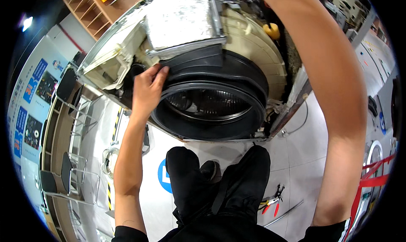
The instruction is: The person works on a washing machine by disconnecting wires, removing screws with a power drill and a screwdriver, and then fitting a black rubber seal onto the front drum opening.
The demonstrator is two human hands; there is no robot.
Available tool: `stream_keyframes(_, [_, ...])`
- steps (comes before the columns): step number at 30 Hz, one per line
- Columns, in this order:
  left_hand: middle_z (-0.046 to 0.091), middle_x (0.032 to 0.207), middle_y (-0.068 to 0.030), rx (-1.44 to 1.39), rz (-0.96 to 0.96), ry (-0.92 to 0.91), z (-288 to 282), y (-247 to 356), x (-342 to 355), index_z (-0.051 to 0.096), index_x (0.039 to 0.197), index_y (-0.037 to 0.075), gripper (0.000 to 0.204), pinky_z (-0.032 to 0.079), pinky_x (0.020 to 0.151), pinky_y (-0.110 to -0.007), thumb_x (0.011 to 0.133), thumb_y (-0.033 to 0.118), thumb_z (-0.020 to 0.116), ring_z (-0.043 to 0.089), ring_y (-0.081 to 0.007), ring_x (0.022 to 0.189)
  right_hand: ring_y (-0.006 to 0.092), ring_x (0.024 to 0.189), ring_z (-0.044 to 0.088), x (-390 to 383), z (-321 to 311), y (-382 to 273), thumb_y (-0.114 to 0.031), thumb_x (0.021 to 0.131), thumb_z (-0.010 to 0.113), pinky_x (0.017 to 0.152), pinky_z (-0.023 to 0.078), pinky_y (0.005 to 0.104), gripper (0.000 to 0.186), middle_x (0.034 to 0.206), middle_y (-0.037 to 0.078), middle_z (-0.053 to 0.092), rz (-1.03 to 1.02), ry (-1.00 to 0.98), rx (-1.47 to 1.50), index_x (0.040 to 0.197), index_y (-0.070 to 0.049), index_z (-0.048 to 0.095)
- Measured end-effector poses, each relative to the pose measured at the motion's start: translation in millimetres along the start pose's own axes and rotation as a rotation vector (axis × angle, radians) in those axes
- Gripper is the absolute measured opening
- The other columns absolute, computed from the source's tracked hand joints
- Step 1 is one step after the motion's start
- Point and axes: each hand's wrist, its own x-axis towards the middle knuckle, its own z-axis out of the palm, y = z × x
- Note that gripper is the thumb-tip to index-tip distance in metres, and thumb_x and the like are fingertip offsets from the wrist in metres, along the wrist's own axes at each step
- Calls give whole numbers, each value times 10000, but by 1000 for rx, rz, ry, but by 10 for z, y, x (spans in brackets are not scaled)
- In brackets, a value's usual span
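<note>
A front-loading washing machine stands before me with its front panel off, showing the cream plastic outer tub. Around the drum mouth sits a black rubber door gasket, and the dark metal drum shows through its ring. My left hand is closed at the gasket's upper left, thumb and fingers pinching its black edge. The right forearm reaches up past the machine's right side, and the hand itself lies beyond the top of the picture. Above the gasket is a silvery foil-covered box with a metal rim.
On the floor by my right foot lie pliers with red handles and a thin metal rod. A coiled hose is on the left floor, near chairs along a bench. Wooden shelves stand behind. Red straps hang at right.
</note>
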Motion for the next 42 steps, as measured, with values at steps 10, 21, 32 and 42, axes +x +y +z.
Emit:
stream_keyframes(10, [364,555,-77,35,-47,12,-16,3,-81,582,920,-66,273,317,487,-280,895,205,583,334,-88,555,101,547,527,1,126,10,-156,916,528,414,414,216,317,673,17,514,-8,-13,9,1195,-47,424])
stream_keyframes(21, [560,685,-223,-15,-24,-27,34,17,-22,584,1082,-50,313,429,589,-309,878,186,595,476,-172,566,90,541,530,23,96,-141,-162,917,548,394,426,215,357,710,27,515,63,56,-51,1231,-64,407])
stream_keyframes(32, [628,710,-192,-156,-32,20,74,-56,2,567,1168,-19,352,460,604,-321,873,171,589,609,-233,602,110,563,553,43,23,-152,-182,920,544,411,437,224,358,709,31,528,89,-5,-64,1225,-59,404])
stream_keyframes(42, [569,660,-85,-102,-69,15,40,-74,-29,533,1174,-84,371,398,561,-248,892,151,583,450,-82,611,106,526,543,79,50,37,-115,911,517,393,428,233,338,691,28,515,23,-5,26,1216,-20,409])
